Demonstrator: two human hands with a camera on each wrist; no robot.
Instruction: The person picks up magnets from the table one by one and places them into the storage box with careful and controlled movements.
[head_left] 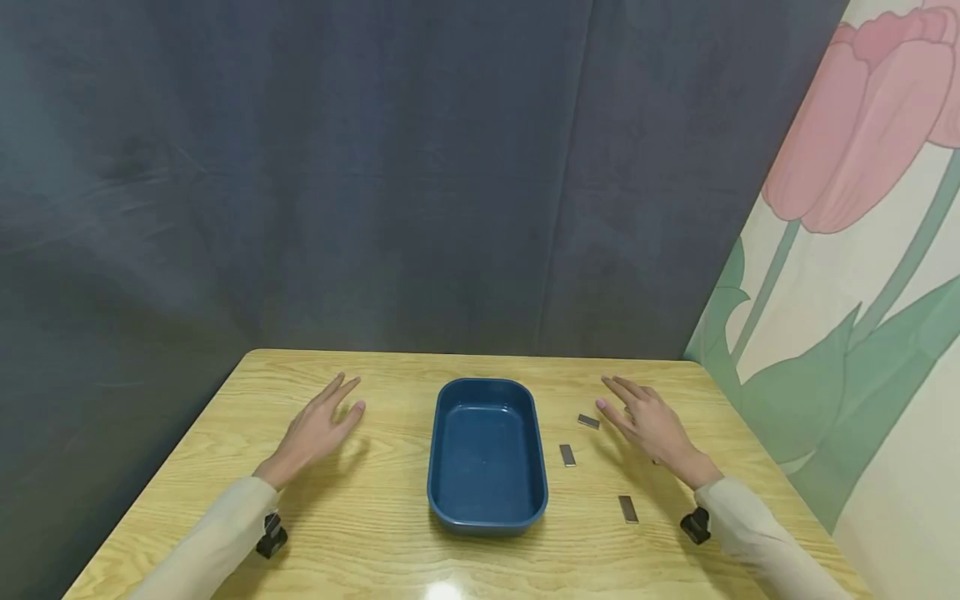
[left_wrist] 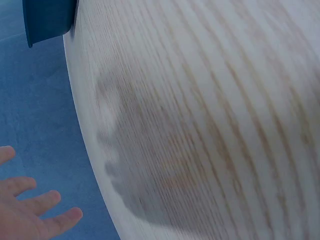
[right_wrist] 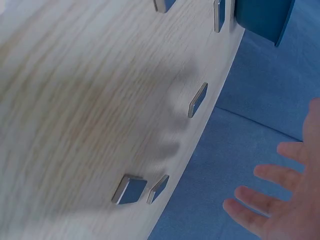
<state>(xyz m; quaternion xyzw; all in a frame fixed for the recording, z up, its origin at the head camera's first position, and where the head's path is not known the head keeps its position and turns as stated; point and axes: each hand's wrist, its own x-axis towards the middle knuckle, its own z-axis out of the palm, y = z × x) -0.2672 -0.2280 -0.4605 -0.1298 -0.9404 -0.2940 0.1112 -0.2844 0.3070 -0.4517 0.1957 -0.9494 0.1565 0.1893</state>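
- The left hand (head_left: 313, 431) hovers over the wooden table (head_left: 375, 550), toward its far left corner, fingers spread.
- The right hand (head_left: 656, 423) hovers toward the far right corner, its fingers spread too.
- The blue bin (head_left: 483, 467) stands between the hands, about midway between the table's left and right edges.
- Small dark rectangular pieces (head_left: 627, 509), seemingly five, as the right hand mostly hides two, lie between bin and right edge.
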